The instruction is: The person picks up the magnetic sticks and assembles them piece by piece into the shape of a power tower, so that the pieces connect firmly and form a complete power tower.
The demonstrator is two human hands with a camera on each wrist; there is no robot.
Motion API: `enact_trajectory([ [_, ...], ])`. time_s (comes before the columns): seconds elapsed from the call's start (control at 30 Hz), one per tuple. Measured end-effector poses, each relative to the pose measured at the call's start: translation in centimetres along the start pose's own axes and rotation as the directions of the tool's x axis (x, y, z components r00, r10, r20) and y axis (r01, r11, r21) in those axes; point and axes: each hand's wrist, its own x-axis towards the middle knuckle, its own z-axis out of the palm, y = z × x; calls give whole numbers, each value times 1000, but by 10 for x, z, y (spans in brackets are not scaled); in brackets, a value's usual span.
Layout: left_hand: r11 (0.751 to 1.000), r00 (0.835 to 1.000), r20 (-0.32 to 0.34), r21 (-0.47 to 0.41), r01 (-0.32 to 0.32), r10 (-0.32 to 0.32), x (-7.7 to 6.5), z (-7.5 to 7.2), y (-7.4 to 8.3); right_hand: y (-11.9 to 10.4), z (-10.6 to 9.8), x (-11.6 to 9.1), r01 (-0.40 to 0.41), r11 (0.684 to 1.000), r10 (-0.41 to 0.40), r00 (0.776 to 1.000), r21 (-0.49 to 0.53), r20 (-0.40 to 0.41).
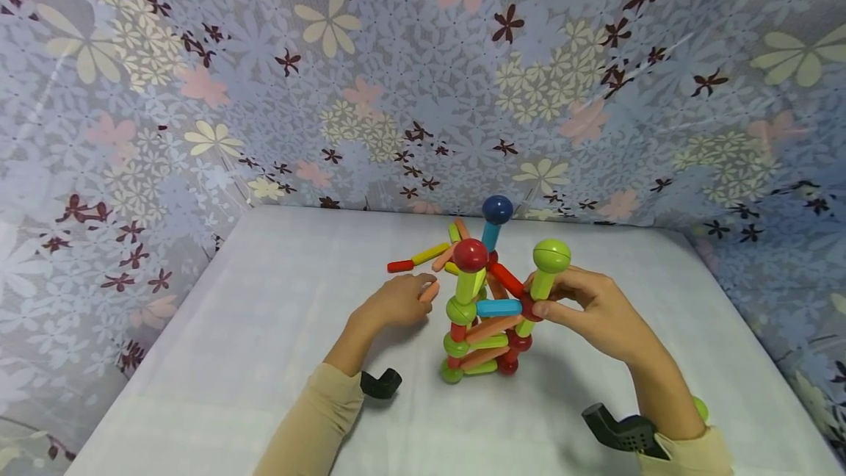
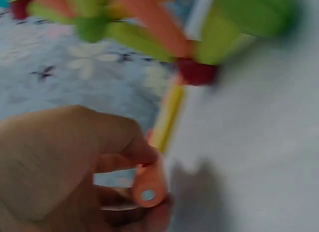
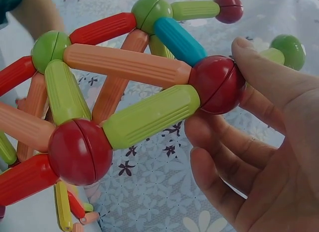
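Note:
A tower of magnetic rods and balls stands on the white table, with a light blue rod [image 1: 499, 308] across its upper front. My right hand [image 1: 598, 307] grips its red ball [image 3: 219, 85] between thumb and fingers, on the tower's right side. From that corner a short green rod rises to a green ball [image 1: 551, 255]. A red ball [image 1: 471, 255] and a dark blue ball [image 1: 497, 209] top the other uprights. Left of the tower, my left hand [image 1: 396, 302] pinches an orange magnetic rod [image 2: 149, 184] low over the table; its round metal end shows in the left wrist view.
Behind the tower and to its left lie loose rods, among them a yellow rod [image 1: 429, 254] and a red rod [image 1: 399, 267]. A green ball [image 1: 700, 408] is partly hidden by my right wrist. Flowered cloth [image 1: 396, 94] hangs behind the table [image 1: 264, 300].

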Motion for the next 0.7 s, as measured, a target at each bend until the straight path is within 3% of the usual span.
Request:
enact_trajectory([
  [0.1,982,1000,1,-189,-22,23,-10,-21,4,0,0,0,-14,1000,14,1000,-7,-2],
  [0.13,961,999,-23,-275,-38,33,-14,-28,7,0,0,0,-17,1000,17,1000,-9,0],
  [0.2,880,993,-106,-464,-101,58,-22,-40,16,0,0,0,-21,1000,21,1000,-11,3],
  [0.23,818,985,-155,-555,-149,75,-26,-45,21,1,0,0,-24,1000,24,1000,-13,3],
  [0.3,670,961,-255,-695,-260,109,-34,-54,34,1,0,-1,-30,999,30,1000,-19,4],
  [0.37,524,929,-342,-770,-364,143,-41,-58,46,1,-1,-1,-33,999,33,999,-22,3],
  [0.43,414,902,-399,-802,-432,167,-45,-58,58,1,-1,-1,-39,999,39,999,-25,0],
  [0.5,366,886,-434,-808,-462,160,-48,-55,68,1,-1,-2,-41,999,41,999,-22,0],
  [0.53,356,883,-445,-809,-467,147,-48,-53,72,1,-1,-2,-41,999,41,999,-22,-1],
  [0.63,345,879,-466,-811,-472,106,-48,-45,79,1,0,-2,-42,999,42,999,-10,2],
  [0.7,353,874,-478,-806,-476,86,-48,-42,81,1,0,-1,-42,999,42,999,-7,5],
])
